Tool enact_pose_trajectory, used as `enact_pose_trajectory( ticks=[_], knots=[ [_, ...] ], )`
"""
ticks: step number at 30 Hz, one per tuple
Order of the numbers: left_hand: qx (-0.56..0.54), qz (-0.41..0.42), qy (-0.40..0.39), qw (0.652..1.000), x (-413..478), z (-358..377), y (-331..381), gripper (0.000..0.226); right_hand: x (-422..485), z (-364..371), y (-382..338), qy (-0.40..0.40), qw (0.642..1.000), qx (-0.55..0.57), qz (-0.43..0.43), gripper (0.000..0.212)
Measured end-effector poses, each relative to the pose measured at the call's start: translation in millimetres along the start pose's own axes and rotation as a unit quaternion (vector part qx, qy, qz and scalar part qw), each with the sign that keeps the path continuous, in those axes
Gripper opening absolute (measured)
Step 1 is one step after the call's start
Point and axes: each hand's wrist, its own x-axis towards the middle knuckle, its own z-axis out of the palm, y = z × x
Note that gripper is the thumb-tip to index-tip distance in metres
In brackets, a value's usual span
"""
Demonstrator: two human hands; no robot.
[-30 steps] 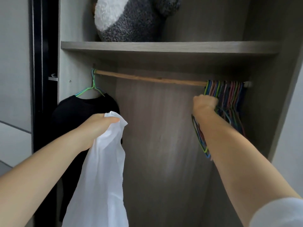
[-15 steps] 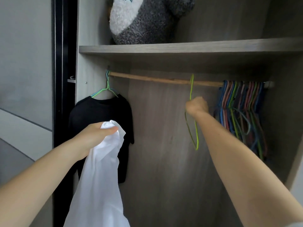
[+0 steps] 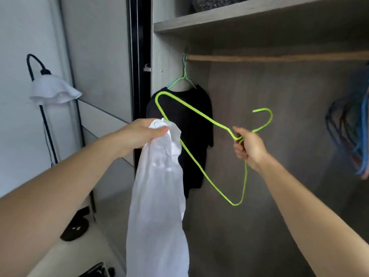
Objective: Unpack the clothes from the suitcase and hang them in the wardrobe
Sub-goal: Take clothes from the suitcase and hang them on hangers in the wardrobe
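My left hand (image 3: 142,133) grips the top of a white garment (image 3: 159,206) that hangs down in front of the open wardrobe. My right hand (image 3: 248,146) holds a lime-green wire hanger (image 3: 191,110) by its neck, off the rail and tilted, with one corner near the white garment. A black T-shirt (image 3: 191,124) hangs on a green and blue hanger at the left end of the wooden rail (image 3: 279,57). The suitcase is out of view.
A bunch of coloured empty hangers (image 3: 353,132) hangs at the rail's right end. A shelf (image 3: 239,15) with a grey plush toy on it runs above the rail. A floor lamp (image 3: 54,90) with a white shade stands left of the wardrobe.
My right hand has lifted the green hanger off the rail and brought it down and left toward the white garment. The view has swung to the left.
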Motion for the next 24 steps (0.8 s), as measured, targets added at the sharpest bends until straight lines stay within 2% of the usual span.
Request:
enact_pose_trajectory(
  ticks=[2, 5, 7, 10, 14, 17, 20, 22, 24],
  knots=[
    [0.027, -0.009, 0.036, 0.999, -4.2, -10.3, -11.8, 0.022, -4.3, 3.7, 2.0, -0.109, 0.993, 0.042, 0.024, 0.038],
    [0.06, -0.005, 0.092, 0.994, -8.5, -21.6, -27.4, 0.023, -9.7, 1.4, 11.0, -0.209, 0.977, 0.006, 0.045, 0.041],
    [0.088, 0.011, 0.112, 0.99, -11.1, -27.2, -33.1, 0.023, -15.5, 0.6, 20.9, -0.245, 0.964, -0.094, 0.041, 0.04],
    [0.147, 0.012, 0.103, 0.984, -15.8, -37.3, -38.7, 0.028, -22.5, 3.8, 34.9, -0.276, 0.927, -0.249, 0.045, 0.044],
    [0.266, 0.007, 0.087, 0.96, -22.8, -49.0, -42.8, 0.038, -26.4, 17.0, 40.9, -0.344, 0.907, -0.234, 0.065, 0.051],
    [0.344, 0.0, 0.077, 0.936, -27.0, -54.2, -41.2, 0.047, -31.7, 33.9, 40.5, -0.359, 0.892, -0.269, 0.06, 0.044],
    [0.446, 0.013, 0.115, 0.888, -33.0, -61.4, -46.2, 0.072, -36.6, 53.5, 37.5, -0.337, 0.865, -0.372, 0.008, 0.042],
    [0.51, 0.007, 0.17, 0.843, -37.9, -65.4, -50.4, 0.06, -38.6, 62.1, 30.5, -0.327, 0.861, -0.389, -0.019, 0.042],
    [0.572, -0.014, 0.212, 0.792, -45.6, -68.5, -50.6, 0.046, -38.8, 66.3, 20.2, -0.331, 0.876, -0.349, -0.018, 0.041]
  ],
)
